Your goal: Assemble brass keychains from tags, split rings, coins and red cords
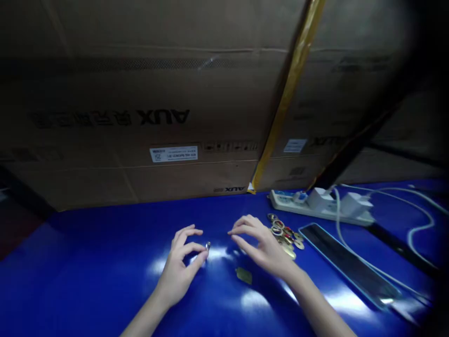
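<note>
My left hand [178, 271] pinches a small silver metal ring [208, 246] between thumb and fingertip, just above the blue tabletop [105, 262]. My right hand [257, 245] hovers with its fingers curved and apart, holding nothing. Nearest to it, on the right, lies a heap of gold and silver key rings with gold tags [284, 236]. A flat gold metal tag [244, 275] rests on the table below my right palm, apart from both hands.
Large cardboard boxes [140, 154] with yellow tape stand along the table's far edge. To the right are a white power strip [315, 208] with white chargers, loose white cables [417, 224], and a dark tablet-like slab with a blue edge [347, 264].
</note>
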A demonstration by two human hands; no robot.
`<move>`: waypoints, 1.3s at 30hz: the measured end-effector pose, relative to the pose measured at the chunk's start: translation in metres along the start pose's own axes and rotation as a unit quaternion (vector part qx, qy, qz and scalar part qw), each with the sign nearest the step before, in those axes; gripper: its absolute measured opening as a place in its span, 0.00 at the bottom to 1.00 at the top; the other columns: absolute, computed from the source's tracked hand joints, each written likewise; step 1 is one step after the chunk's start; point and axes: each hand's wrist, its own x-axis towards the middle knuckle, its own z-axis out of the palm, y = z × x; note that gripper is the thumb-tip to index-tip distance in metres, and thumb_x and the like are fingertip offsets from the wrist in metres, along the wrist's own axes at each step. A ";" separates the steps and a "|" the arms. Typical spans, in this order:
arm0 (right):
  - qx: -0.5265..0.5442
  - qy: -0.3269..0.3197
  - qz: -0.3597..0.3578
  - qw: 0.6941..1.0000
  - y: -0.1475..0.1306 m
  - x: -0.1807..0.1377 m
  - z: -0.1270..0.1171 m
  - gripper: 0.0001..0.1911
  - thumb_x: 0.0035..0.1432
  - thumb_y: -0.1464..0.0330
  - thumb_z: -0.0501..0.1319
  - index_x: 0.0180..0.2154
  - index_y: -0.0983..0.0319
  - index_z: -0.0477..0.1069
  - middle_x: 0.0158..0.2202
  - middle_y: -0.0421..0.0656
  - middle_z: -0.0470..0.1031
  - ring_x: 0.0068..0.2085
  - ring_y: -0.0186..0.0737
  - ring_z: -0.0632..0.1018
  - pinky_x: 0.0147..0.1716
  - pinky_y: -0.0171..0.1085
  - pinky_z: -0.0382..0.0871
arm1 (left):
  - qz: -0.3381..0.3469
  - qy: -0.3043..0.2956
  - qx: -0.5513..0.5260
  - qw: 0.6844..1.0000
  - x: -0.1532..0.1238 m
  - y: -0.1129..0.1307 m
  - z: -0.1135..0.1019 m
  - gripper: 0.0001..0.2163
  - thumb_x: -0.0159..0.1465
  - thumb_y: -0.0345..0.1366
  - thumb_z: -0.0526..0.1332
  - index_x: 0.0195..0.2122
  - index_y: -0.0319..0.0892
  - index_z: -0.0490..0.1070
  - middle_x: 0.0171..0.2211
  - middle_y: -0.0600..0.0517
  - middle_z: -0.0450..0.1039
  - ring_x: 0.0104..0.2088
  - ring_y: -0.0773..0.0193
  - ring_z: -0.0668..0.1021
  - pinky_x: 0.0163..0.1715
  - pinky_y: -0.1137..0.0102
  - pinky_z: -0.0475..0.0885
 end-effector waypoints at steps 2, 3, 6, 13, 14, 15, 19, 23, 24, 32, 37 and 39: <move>-0.002 -0.011 -0.009 1.000 -0.007 0.000 0.007 0.07 0.63 0.67 0.57 0.39 0.57 0.74 0.39 0.44 0.74 0.41 0.41 0.73 0.44 0.43 0.64 | -0.005 -0.004 -0.006 1.000 0.000 0.001 0.001 0.05 0.62 0.37 0.61 0.32 0.47 0.77 0.51 0.47 0.69 0.59 0.50 0.62 0.57 0.48 0.58; -0.005 -0.015 -0.014 1.000 -0.011 -0.001 0.012 0.07 0.63 0.66 0.58 0.39 0.57 0.74 0.39 0.44 0.74 0.42 0.42 0.73 0.44 0.43 0.64 | -0.006 -0.006 -0.012 1.000 -0.001 0.002 0.001 0.05 0.62 0.37 0.62 0.32 0.47 0.77 0.51 0.47 0.69 0.59 0.50 0.63 0.58 0.48 0.58; -0.010 -0.005 -0.017 1.000 -0.018 -0.001 0.023 0.06 0.62 0.66 0.59 0.40 0.57 0.73 0.39 0.43 0.74 0.42 0.42 0.73 0.43 0.42 0.63 | -0.017 -0.021 -0.040 0.999 -0.001 0.005 0.002 0.05 0.61 0.36 0.62 0.31 0.47 0.77 0.51 0.47 0.70 0.60 0.50 0.63 0.59 0.48 0.57; -0.010 0.006 0.013 1.000 -0.013 0.001 0.020 0.07 0.63 0.66 0.57 0.35 0.59 0.73 0.35 0.42 0.74 0.38 0.39 0.73 0.39 0.40 0.63 | -0.096 -0.074 -0.116 0.986 0.004 0.004 -0.006 0.07 0.61 0.39 0.62 0.29 0.45 0.77 0.51 0.46 0.71 0.58 0.50 0.66 0.60 0.51 0.56; -0.010 0.003 0.014 1.000 -0.013 0.001 0.020 0.07 0.63 0.66 0.57 0.35 0.59 0.73 0.36 0.42 0.74 0.38 0.39 0.74 0.40 0.40 0.63 | -0.105 -0.075 -0.125 0.984 0.005 0.003 -0.006 0.07 0.61 0.39 0.62 0.28 0.45 0.77 0.51 0.46 0.71 0.58 0.50 0.67 0.59 0.51 0.57; -0.010 -0.002 0.013 1.000 -0.013 0.001 0.020 0.07 0.64 0.65 0.57 0.35 0.59 0.73 0.36 0.42 0.74 0.39 0.39 0.74 0.41 0.40 0.63 | -0.111 -0.076 -0.132 0.982 0.005 0.002 -0.007 0.07 0.61 0.39 0.62 0.28 0.45 0.77 0.51 0.46 0.72 0.58 0.50 0.68 0.59 0.52 0.57; -0.020 -0.032 0.022 0.999 -0.012 0.000 0.019 0.07 0.63 0.66 0.57 0.35 0.58 0.73 0.36 0.41 0.74 0.39 0.40 0.74 0.43 0.42 0.63 | -0.112 -0.089 -0.118 0.983 0.005 0.001 -0.007 0.08 0.61 0.40 0.62 0.28 0.45 0.77 0.51 0.46 0.71 0.58 0.50 0.68 0.59 0.51 0.57; -0.016 -0.104 0.029 0.994 0.000 -0.005 0.005 0.05 0.60 0.67 0.60 0.35 0.57 0.74 0.36 0.40 0.75 0.39 0.40 0.74 0.41 0.40 0.65 | -0.077 -0.062 -0.072 0.993 0.003 0.001 -0.006 0.07 0.61 0.40 0.62 0.31 0.46 0.77 0.53 0.47 0.69 0.60 0.50 0.64 0.60 0.50 0.55; -0.004 -0.129 0.028 0.991 0.004 -0.007 0.002 0.04 0.59 0.67 0.61 0.34 0.56 0.75 0.35 0.39 0.75 0.39 0.40 0.75 0.40 0.38 0.65 | -0.068 -0.055 -0.064 0.994 0.003 0.001 -0.006 0.06 0.62 0.40 0.62 0.32 0.46 0.77 0.53 0.46 0.69 0.60 0.50 0.64 0.60 0.50 0.55; 0.015 -0.227 0.030 0.973 0.013 -0.015 0.003 0.04 0.53 0.71 0.65 0.29 0.55 0.76 0.33 0.37 0.74 0.38 0.39 0.74 0.45 0.42 0.63 | -0.070 -0.035 -0.048 0.996 0.004 0.000 -0.006 0.06 0.62 0.39 0.61 0.31 0.46 0.77 0.52 0.47 0.69 0.59 0.50 0.64 0.59 0.49 0.56; 0.048 -0.162 0.039 0.985 0.003 -0.007 0.004 0.06 0.62 0.67 0.59 0.32 0.57 0.74 0.34 0.40 0.74 0.39 0.39 0.74 0.44 0.40 0.64 | -0.060 -0.024 -0.041 0.997 0.003 0.000 -0.006 0.06 0.61 0.39 0.62 0.31 0.47 0.78 0.52 0.47 0.69 0.59 0.51 0.65 0.59 0.50 0.57; 0.076 -0.114 0.044 0.990 -0.004 -0.004 0.007 0.07 0.63 0.66 0.58 0.34 0.58 0.73 0.35 0.40 0.74 0.40 0.39 0.73 0.45 0.41 0.63 | -0.052 -0.025 -0.034 0.998 0.001 0.001 -0.003 0.06 0.62 0.39 0.62 0.31 0.47 0.78 0.52 0.47 0.69 0.59 0.50 0.65 0.59 0.49 0.57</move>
